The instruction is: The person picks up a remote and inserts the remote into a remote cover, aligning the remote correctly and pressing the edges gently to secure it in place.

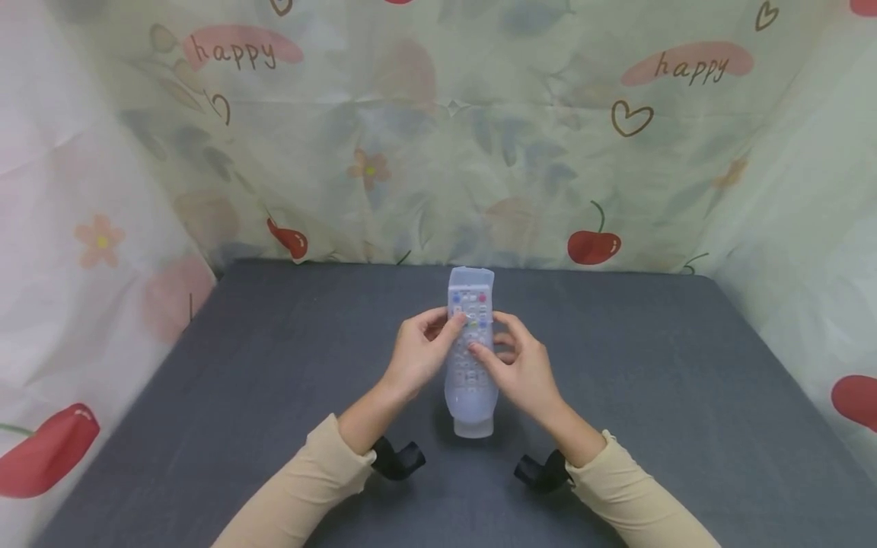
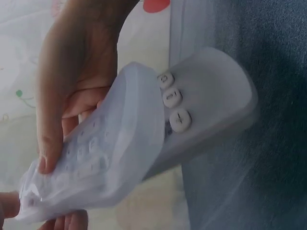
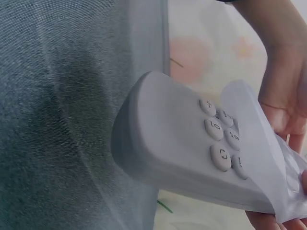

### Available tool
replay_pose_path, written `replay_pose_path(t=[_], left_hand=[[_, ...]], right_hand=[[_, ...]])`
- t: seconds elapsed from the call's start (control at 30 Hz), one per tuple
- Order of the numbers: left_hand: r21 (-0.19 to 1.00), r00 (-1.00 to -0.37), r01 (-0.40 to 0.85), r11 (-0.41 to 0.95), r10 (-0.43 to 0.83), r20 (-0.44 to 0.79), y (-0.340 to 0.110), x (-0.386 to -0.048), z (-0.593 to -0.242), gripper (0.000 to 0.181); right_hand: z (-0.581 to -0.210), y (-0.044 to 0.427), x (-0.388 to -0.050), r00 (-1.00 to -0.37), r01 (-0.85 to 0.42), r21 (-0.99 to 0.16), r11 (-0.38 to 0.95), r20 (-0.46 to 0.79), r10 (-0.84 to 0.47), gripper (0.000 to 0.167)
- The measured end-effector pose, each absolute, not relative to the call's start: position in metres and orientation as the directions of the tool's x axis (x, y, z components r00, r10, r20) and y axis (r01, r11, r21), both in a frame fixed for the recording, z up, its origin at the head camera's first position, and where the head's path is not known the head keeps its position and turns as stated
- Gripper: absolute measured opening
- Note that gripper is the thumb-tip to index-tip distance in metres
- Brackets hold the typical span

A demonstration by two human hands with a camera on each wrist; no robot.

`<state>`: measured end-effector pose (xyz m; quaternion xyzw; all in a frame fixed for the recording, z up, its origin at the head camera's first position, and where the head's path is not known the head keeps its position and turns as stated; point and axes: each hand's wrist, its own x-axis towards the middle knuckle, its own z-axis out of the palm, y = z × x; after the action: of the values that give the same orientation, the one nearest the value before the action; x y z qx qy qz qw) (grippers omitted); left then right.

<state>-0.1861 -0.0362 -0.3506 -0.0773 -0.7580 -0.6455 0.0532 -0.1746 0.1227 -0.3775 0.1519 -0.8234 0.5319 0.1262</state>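
Note:
Both hands hold a light-grey remote control (image 1: 473,429) in a translucent, milky cover (image 1: 471,407) above the table, with its buttons facing up. The left hand (image 1: 421,352) grips the left edge near the upper part, thumb on the button side. On the right edge, the right hand (image 1: 526,373) grips it, its thumb also over the buttons and its fingers curled at the side. The remote's near end (image 2: 216,86) sticks out of the cover's mouth, as does the end with several round buttons (image 3: 168,129) in the right wrist view. At the far end, the cover extends past the remote.
A dark grey table (image 1: 274,365) lies below. Patterned curtain (image 1: 452,152) with cherries, flowers and the word happy surrounds it at the back and sides. A black wrist mount (image 1: 400,459) sits by the left cuff, another mount (image 1: 541,472) by the right.

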Motion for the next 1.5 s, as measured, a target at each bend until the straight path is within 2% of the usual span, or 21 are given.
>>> replay_pose_path(t=[0.17,0.37,0.53,0.73,1.2,1.5], left_hand=[[0.961,-0.977,0.215,0.172,0.029,0.214,-0.044,-0.188,-0.344,0.028],[0.918,-0.959,0.283,0.28,0.047,0.281,-0.047,-0.188,-0.344,0.019],[0.861,-0.931,0.339,0.38,0.008,0.364,-0.044,-0.186,-0.347,0.016],[0.814,-0.891,0.398,0.423,-0.034,0.453,-0.039,-0.185,-0.349,0.012],[0.836,-0.903,0.376,0.4,-0.045,0.428,-0.03,-0.18,-0.345,0.011],[0.859,-0.923,0.351,0.372,-0.016,0.384,-0.036,-0.179,-0.348,0.012]], right_hand=[[-0.371,0.126,-0.176,-0.941,-0.338,-0.866,0.37,0.32,-0.111,0.05],[-0.371,0.125,-0.176,-0.95,-0.313,-0.873,0.374,0.288,-0.122,0.049],[-0.372,0.122,-0.174,-0.95,-0.312,-0.872,0.378,0.29,-0.115,0.046],[-0.373,0.118,-0.172,-0.943,-0.331,-0.878,0.346,0.319,-0.091,0.042],[-0.374,0.114,-0.169,-0.928,-0.362,-0.893,0.267,0.372,-0.014,0.043],[-0.371,0.115,-0.169,-0.935,-0.352,-0.904,0.244,0.354,-0.039,0.042]])
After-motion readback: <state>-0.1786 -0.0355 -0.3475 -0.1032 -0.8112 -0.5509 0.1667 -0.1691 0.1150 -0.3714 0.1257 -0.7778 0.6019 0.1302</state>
